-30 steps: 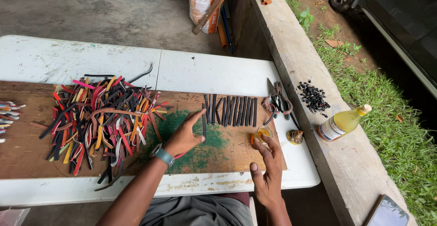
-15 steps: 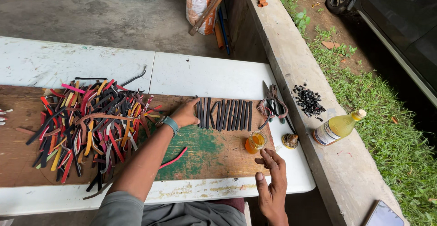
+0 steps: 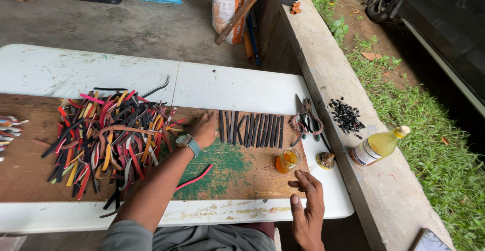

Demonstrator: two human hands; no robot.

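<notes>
At the far left edge of the wooden board [image 3: 30, 175] lies a small bunch of coloured strips [image 3: 9, 128], partly cut off by the frame. Next comes a big loose pile of strips [image 3: 106, 140] in red, yellow, black and brown, spread over the left half of the board. One pink strip [image 3: 194, 177] lies alone on the green-painted patch, just below the forearm. The left hand [image 3: 203, 128] reaches across the board, a watch [image 3: 185, 140] on its wrist; its fingers are loosely curled and rest against the left end of a neat row of black strips [image 3: 251, 129], which stand side by side near the board's far edge. Whether it pinches one of them cannot be told. Right of the row sits a tangle of scissors and cord [image 3: 305, 123]. Below that stands a small jar of orange liquid [image 3: 286, 160], and beside it a small round lump [image 3: 326, 160]. The right hand [image 3: 308, 205] lies flat and open on the board's near right corner, holding nothing. The board rests on a white table [image 3: 232, 86]. On the concrete ledge [image 3: 323, 64] to the right lie a heap of black bits [image 3: 346, 115] and a bottle of yellow liquid [image 3: 379, 146] on its side
</notes>
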